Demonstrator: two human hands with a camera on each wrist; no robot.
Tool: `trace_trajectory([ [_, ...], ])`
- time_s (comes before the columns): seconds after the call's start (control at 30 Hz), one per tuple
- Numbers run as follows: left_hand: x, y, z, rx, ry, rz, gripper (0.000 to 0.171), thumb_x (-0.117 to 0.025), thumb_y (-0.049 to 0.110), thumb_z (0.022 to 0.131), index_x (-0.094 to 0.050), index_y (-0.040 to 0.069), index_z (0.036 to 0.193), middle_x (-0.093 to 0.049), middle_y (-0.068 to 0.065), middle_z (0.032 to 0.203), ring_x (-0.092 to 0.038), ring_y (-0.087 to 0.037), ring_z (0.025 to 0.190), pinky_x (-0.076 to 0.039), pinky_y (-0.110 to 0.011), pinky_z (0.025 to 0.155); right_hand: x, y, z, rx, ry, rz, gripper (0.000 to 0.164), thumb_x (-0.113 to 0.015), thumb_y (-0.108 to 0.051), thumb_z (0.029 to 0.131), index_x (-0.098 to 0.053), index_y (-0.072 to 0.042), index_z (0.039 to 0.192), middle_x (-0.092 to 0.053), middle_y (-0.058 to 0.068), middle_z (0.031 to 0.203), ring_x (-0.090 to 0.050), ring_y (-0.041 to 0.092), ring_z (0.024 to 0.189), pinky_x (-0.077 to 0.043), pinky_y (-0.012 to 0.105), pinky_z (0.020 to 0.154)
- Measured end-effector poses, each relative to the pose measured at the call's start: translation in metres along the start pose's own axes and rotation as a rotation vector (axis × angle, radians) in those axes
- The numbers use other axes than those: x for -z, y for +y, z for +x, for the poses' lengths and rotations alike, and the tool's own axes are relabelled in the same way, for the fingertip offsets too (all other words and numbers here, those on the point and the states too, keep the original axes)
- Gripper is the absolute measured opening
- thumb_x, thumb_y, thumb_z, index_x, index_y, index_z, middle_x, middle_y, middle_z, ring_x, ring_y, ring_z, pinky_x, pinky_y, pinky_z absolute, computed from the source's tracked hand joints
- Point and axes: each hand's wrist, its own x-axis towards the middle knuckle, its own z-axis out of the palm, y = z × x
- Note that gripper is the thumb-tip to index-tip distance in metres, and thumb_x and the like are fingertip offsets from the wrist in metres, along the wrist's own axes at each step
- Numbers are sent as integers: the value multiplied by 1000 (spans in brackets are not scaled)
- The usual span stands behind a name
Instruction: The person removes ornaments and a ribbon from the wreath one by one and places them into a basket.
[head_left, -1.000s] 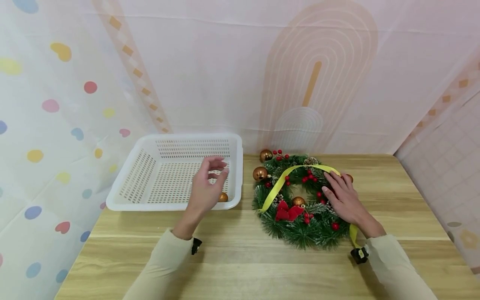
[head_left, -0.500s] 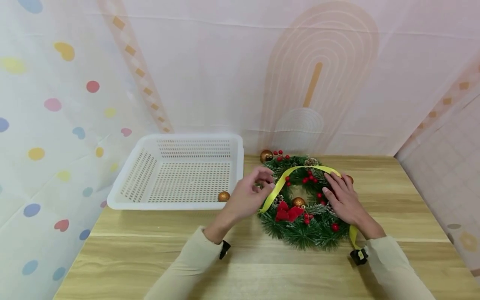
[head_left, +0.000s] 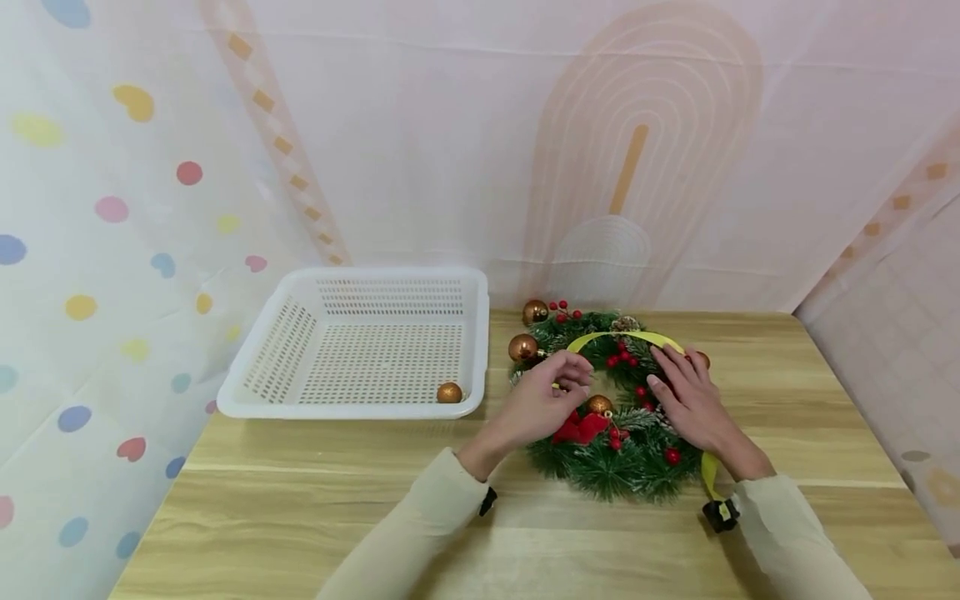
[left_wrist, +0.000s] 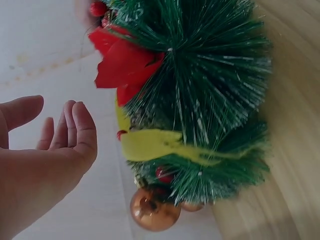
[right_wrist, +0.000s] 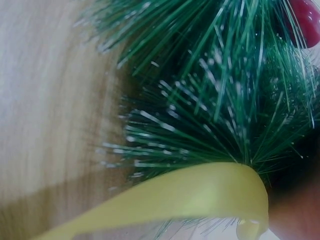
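A green Christmas wreath [head_left: 606,467] lies on the table, trimmed with red berries, pine cones, copper baubles [head_left: 522,347] and a red bow [head_left: 581,429]. Over its left part hovers my left hand [head_left: 542,402], fingers loosely bent and holding nothing; the left wrist view shows this hand [left_wrist: 55,150] apart from the greenery. My right hand [head_left: 693,408] rests on the wreath's right side with fingers extended. A yellow ribbon [head_left: 626,336] arches across the wreath and passes by the right hand. Close up in the right wrist view, the ribbon [right_wrist: 200,195] curls beside the needles.
Left of the wreath stands a white perforated plastic basket [head_left: 247,408] with one glittery copper bauble [head_left: 449,392] in its near right corner. The wooden table [head_left: 285,500] meets a patterned cloth backdrop [head_left: 420,150] at the back.
My left hand has moved right, from over the basket to over the wreath's left part. The right hand keeps its place on the wreath. The bauble stays in the basket.
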Motion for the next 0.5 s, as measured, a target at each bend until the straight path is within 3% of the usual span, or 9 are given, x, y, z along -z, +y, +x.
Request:
trace_trajectory([
  [0.33,-15,-8,14,20,-28,70,19,-56,11,100,-58,13,119,-65,1,113,-61,-6,99,-50,-21,86,2,2,1,10,7,-14,58,-35,-35,108,-24,-4,157,-15,25,161,-3,48,147,-16,78,101],
  [0.5,-18,-11,17,40,-34,127,20,-56,10,100,-58,13,121,-64,-3,120,-61,-12,109,-49,-24,94,0,0,2,5,-8,-11,59,-35,-36,108,-24,-5,157,-15,25,162,-2,48,147,-16,77,101],
])
